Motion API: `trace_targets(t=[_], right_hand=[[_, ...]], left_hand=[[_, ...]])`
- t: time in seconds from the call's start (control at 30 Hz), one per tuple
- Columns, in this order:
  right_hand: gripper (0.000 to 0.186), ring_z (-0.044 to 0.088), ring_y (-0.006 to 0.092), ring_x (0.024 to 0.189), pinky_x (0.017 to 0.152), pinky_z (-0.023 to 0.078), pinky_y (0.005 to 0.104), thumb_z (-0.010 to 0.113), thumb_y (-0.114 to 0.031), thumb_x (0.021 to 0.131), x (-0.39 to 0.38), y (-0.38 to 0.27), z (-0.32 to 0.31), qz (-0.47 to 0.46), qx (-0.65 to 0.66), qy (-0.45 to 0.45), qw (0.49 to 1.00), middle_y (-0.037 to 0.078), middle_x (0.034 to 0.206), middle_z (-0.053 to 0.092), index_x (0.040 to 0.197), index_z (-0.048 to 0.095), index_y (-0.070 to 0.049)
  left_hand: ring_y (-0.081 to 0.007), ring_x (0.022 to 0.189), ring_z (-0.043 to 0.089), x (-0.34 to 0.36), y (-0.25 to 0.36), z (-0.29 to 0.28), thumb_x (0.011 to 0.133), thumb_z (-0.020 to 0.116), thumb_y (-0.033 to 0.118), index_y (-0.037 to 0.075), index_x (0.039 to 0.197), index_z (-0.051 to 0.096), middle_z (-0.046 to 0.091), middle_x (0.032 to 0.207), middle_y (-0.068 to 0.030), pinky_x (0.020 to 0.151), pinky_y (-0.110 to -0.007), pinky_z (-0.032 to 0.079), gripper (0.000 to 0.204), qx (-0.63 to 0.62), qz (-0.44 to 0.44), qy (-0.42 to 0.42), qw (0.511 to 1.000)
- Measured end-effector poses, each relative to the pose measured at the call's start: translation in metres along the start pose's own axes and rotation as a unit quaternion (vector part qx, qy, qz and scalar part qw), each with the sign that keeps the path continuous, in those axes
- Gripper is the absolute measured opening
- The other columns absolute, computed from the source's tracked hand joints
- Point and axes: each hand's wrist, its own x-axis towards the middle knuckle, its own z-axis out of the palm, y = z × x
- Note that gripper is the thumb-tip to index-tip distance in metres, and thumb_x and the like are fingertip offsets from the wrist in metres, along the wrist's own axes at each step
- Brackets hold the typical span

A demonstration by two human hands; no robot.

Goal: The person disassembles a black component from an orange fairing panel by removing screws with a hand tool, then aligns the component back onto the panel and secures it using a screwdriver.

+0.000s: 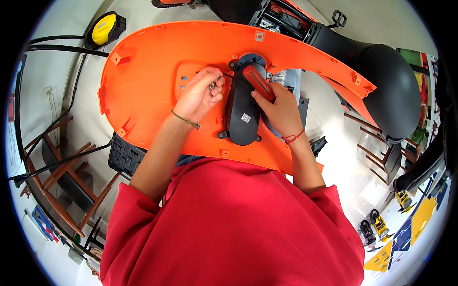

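My left hand point(200, 94) is closed, pinching small metal screws point(213, 85) over the inner side of a large orange panel point(148, 86). My right hand point(278, 107) grips a red-handled screwdriver point(255, 79); its dark shaft points left toward my left fingertips. Beneath the screwdriver lies an elongated black plastic housing point(242, 125) with corner tabs and a small pale label. A recessed pad with holes sits left of the housing, partly behind my left hand.
An orange-and-black vehicle body point(335, 45) with a dark seat stands behind the panel. A black tool case point(125, 155) is under its lower left edge. Wooden chairs point(67, 186) stand left and right. A yellow-and-black device point(104, 29) is at upper left, near black tubing.
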Motion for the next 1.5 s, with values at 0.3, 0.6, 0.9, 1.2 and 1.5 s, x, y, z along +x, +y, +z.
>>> trace_targets(t=[0.3,0.6,0.9,1.2,1.5], right_hand=[[0.026,0.064,0.0287,0.073,0.062,0.052,0.0374,0.073,-0.008,0.072,-0.022,0.003,0.024,-0.225,-0.141,0.024,0.964,0.006,0.093,0.058,0.096,0.062,-0.009],[0.021,0.064,0.0294,0.066,0.061,0.05,0.036,0.072,-0.014,0.078,-0.025,0.006,0.004,-0.056,-0.022,0.097,0.993,0.012,0.083,0.064,0.096,0.066,-0.002],[0.026,0.054,0.0078,0.065,0.06,0.044,0.0255,0.072,-0.021,0.087,-0.004,0.012,-0.01,0.074,0.13,0.006,0.989,0.005,0.071,0.062,0.102,0.069,0.0],[0.032,0.056,0.0104,0.064,0.061,0.045,0.0265,0.071,-0.026,0.087,0.004,0.011,0.002,0.062,0.124,-0.044,0.989,0.008,0.071,0.063,0.105,0.068,0.0],[0.027,0.056,0.01,0.066,0.062,0.045,0.0263,0.067,-0.016,0.083,0.01,0.003,-0.005,0.075,0.133,-0.132,0.979,0.006,0.073,0.062,0.104,0.067,0.002]], left_hand=[[-0.0076,0.063,0.038,-0.004,0.009,0.0,0.101,0.047,0.018,0.003,0.106,0.054,0.045,0.082,-0.0005,0.055,-0.022,0.035,0.018,-0.07,0.099,0.01,0.993],[-0.0084,0.064,0.039,-0.002,0.006,0.005,0.1,0.049,0.017,0.003,0.102,0.057,0.046,0.081,-0.0007,0.056,-0.023,0.035,0.016,-0.045,0.096,0.03,0.994],[-0.0078,0.061,0.037,0.0,-0.001,-0.006,0.098,0.05,0.016,0.004,0.101,0.057,0.045,0.077,0.0002,0.054,-0.023,0.034,0.014,-0.015,0.027,0.057,0.998],[-0.0067,0.061,0.037,-0.003,0.001,-0.003,0.097,0.049,0.015,0.004,0.099,0.057,0.046,0.078,0.0008,0.053,-0.022,0.034,0.013,-0.001,0.005,0.061,0.998],[-0.0041,0.054,0.032,-0.006,-0.002,0.003,0.094,0.049,0.014,0.003,0.096,0.057,0.041,0.068,0.0039,0.049,-0.019,0.029,0.014,0.152,-0.106,0.028,0.982]])
